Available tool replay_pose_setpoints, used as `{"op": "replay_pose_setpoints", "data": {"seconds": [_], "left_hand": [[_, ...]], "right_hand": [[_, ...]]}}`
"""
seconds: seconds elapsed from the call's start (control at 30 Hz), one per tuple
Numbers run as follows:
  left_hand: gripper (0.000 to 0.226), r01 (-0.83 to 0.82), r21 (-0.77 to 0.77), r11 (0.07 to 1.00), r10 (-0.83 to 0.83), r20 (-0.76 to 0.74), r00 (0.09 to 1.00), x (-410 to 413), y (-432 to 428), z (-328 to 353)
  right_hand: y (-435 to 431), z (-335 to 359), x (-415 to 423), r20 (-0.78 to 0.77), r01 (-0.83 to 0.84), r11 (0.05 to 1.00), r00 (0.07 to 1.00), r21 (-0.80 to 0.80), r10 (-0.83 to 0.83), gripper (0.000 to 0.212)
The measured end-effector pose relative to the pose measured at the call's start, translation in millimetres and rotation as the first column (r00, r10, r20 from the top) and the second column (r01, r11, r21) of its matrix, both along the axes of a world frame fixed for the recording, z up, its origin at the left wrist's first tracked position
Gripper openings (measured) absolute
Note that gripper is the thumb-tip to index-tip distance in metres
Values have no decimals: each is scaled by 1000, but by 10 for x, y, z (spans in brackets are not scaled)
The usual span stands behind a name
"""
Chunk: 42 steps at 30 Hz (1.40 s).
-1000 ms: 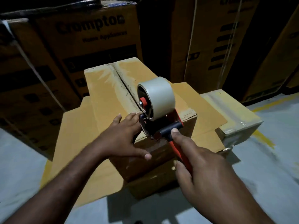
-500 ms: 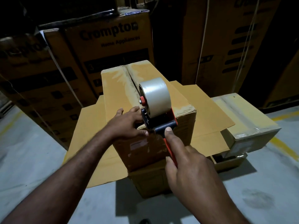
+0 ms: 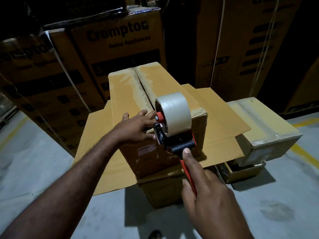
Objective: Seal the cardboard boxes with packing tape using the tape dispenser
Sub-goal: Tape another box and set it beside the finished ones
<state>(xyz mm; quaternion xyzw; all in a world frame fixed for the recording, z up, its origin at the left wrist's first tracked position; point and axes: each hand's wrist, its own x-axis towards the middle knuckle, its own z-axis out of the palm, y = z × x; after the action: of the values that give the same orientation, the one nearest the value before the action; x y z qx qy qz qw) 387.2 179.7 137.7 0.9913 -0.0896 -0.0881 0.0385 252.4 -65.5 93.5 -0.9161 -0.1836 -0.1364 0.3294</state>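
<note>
A tall cardboard box (image 3: 131, 94) stands in front of me, its two top flaps meeting along a centre seam. A tape dispenser (image 3: 174, 135) with a red handle, black frame and a roll of clear tape (image 3: 174, 112) sits at the box's near top edge. My right hand (image 3: 207, 197) grips the red handle, thumb pressed on the black crossbar. My left hand (image 3: 136, 126) rests flat on the box top beside the dispenser, fingers spread, thumb over the near edge.
The box sits on a flat cardboard sheet (image 3: 219, 121) over a lower box (image 3: 162, 192). A taped box (image 3: 265, 125) lies to the right on an open carton (image 3: 241, 169). Large printed cartons (image 3: 119, 42) stand stacked behind. The floor (image 3: 34, 163) is grey concrete with yellow lines.
The view has shifted, moving the box and hands rightward in frame. The dispenser has tipped down slightly over the box's near edge. Both hands keep their hold.
</note>
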Motion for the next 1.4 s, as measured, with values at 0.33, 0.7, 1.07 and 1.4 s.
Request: {"op": "replay_pose_setpoints", "data": {"seconds": [0.33,0.7,1.07,1.4], "left_hand": [[68,54,21,998,-55,12,998,56,66,-98],[65,91,-32,995,-92,-28,995,60,91,-109],[117,114,-104,988,-118,-35,992,-5,-3,-100],[62,28,-64,998,-26,43,999,-268,-272,-87]], "right_hand": [[-95,-133,-82,-30,-7,1000,1000,31,8,103],[-133,-291,-101,7,-7,999,1000,-38,7,110],[-93,-345,-109,12,20,996,1000,-86,-19,107],[1,-309,-122,-16,13,991,1000,-135,-15,109]]}}
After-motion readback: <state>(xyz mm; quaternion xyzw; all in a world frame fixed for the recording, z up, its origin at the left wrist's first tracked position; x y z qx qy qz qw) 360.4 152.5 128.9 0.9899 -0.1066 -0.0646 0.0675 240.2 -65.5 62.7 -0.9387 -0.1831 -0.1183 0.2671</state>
